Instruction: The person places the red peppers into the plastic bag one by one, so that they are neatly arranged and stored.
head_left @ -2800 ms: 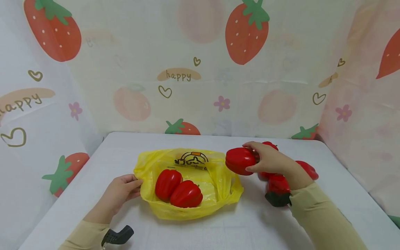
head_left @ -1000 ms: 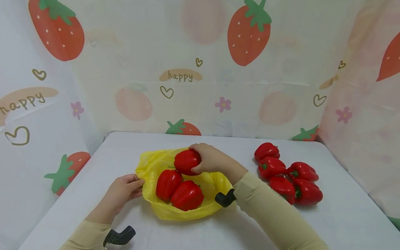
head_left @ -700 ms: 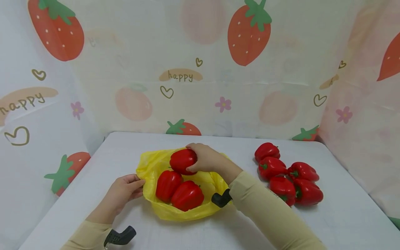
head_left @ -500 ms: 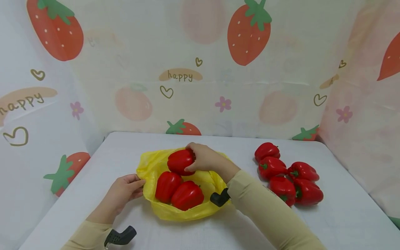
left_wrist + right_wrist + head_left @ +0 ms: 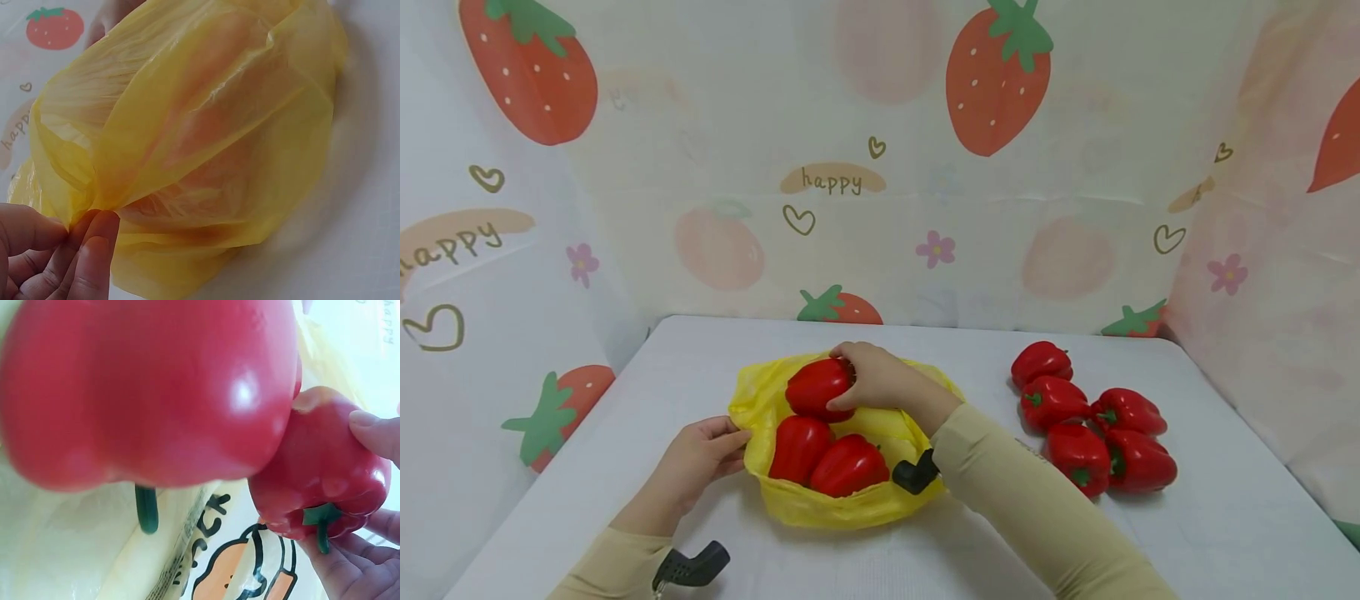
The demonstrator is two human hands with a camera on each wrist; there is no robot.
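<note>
In the head view a yellow plastic bag [image 5: 850, 512] lies open on the white table, with two red bell peppers [image 5: 850, 467] inside. My left hand [image 5: 700, 454] pinches the bag's left rim between thumb and fingers; the left wrist view shows the gathered film [image 5: 94, 209] at the fingertips. My right hand [image 5: 876, 379] grips a third red bell pepper [image 5: 817, 388] over the back of the bag's opening, right at the peppers below. In the right wrist view that gripped pepper [image 5: 325, 469] has its green stem facing the camera, and another pepper [image 5: 150, 394] looms in front.
Several red bell peppers [image 5: 1078, 454] sit clustered on the table at the right. Black wrist devices [image 5: 692, 567] are worn on both sleeves. Printed cloth walls [image 5: 850, 242] enclose the table [image 5: 1217, 517] at the back and sides.
My right hand has carried the pepper leftward from beside the right-hand cluster to over the bag, and it pushes the left pepper in the bag slightly. My left hand keeps its pinch on the rim.
</note>
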